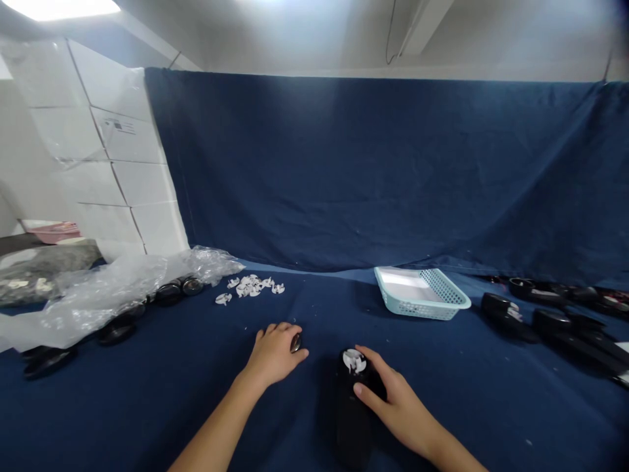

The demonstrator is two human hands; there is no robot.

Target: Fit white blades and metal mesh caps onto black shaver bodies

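Observation:
My right hand (393, 400) is closed around the upper end of a long black plastic housing (352, 419) on the blue cloth. A round white plastic part (354, 361) sits in that end, near my thumb and fingertips. To the left, my left hand (276, 354) is closed with its palm down. A small shiny black round piece (295, 342) shows between its thumb and fingers; the rest of it is hidden. Beyond my left hand lies a loose pile of small white plastic parts (250, 286).
A light blue basket (427, 308) with white sheet inside stands at the back right. Black housings (506, 314) lie at the far right. Round black covers (170, 292) rest at the left beside clear plastic wrap (113, 282). White boxes (142, 183) and a blue curtain (368, 170) stand behind.

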